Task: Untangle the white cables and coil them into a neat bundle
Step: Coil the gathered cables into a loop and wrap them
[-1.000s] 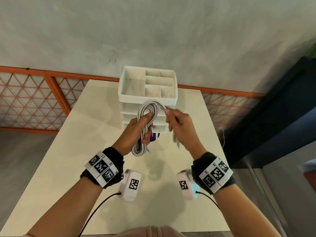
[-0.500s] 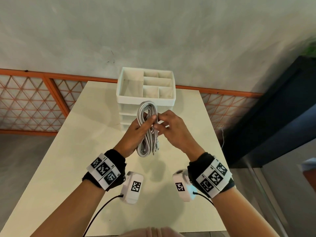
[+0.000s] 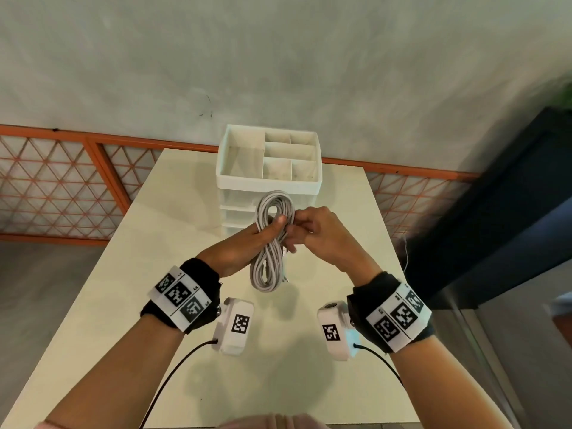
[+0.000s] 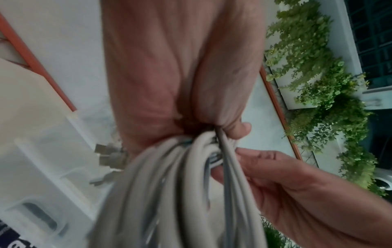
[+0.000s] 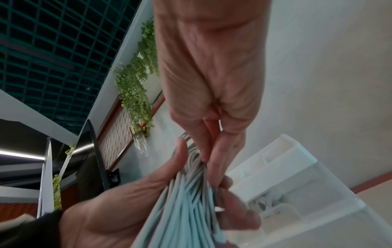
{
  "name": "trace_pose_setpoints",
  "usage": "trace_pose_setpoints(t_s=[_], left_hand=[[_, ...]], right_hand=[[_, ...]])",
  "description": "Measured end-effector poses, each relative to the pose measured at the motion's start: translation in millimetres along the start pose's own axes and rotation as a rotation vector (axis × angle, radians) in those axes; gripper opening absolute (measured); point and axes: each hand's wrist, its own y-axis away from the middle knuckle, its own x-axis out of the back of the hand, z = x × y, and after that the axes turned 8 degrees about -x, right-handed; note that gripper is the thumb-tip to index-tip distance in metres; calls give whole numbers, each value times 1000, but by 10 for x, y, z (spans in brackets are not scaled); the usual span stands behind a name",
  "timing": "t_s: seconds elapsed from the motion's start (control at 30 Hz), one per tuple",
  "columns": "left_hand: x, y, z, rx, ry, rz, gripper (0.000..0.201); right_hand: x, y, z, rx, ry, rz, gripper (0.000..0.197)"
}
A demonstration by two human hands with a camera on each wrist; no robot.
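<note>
At the centre of the head view, the left hand point(image 3: 247, 243) grips the white cables point(image 3: 270, 243) at the coil's waist, above the desk point(image 3: 123, 305). The right hand point(image 3: 322, 236) pinches strands at that waist. If the left grip slackens, the loops could likely spring apart and tangle, because nothing binds them yet.

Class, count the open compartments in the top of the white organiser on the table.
5. In the organiser top: one large on the left, two small at the back right, one long across the middle right, two... no: the front right pair makes six.
</note>
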Motion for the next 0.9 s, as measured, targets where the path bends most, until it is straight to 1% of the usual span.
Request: trace_pose_setpoints(t_s=[0.07,0.17,0.23,0.27,0.3,0.37,0.4,0.47,0.5,0.53,0.57,0.6,0.67,0.73,0.77,0.8,0.87,0.9], left_hand=[[57,12,3,74,-15,-51,44],[96,35,8,175,-70,-120,51],[130,49,-62,252,-69,-158,66],[136,48,-107,272,-56,-160,69],[128,52,-141,267,-42,-147,63],[91,62,-150,198,-45,-98,46],[71,52,-158,147,-49,-65,41],[47,33,-185,57,-43,16,37],[36,23,-194,27,-15,70,41],[24,8,-205,-1,25,125,44],[-2,-6,-197,-38,67,172,43],[-42,-16,-174,-83,105,204,39],[-108,-54,-150,-144,185,234,36],[-148,-81,-124,-167,274,273,35],[-158,-86,-110,-174,310,281,34],[-165,-91,-100,-170,331,273,33],[-171,-89,-63,-146,357,242,33],[-158,-80,-37,-137,363,228,31]], right_hand=[[-7,-2,28,-29,-22,-62,16],[-7,32,38,-64,-35,-56,16],[-4,32,41,-35,53,-21,16],[3,28,36,-19,119,-21,16],[10,18,35,-17,163,-30,16],[24,16,16,-20,202,-53,17],[33,18,18,-8,223,-51,18],[37,29,11,27,245,-9,21],[26,36,3,40,226,16,22],[3,36,4,36,167,37,22],[-18,33,11,9,67,32,23],[-40,40,14,-33,-58,-1,32],[-84,46,74,-94,-300,-121,56],[-107,62,116,-100,-414,-261,64],[-110,69,114,-112,-417,-318,64],[-107,69,104,-134,-403,-357,60],[-91,49,80,-157,-363,-401,43],[-78,38,76,-169,-340,-419,38]])
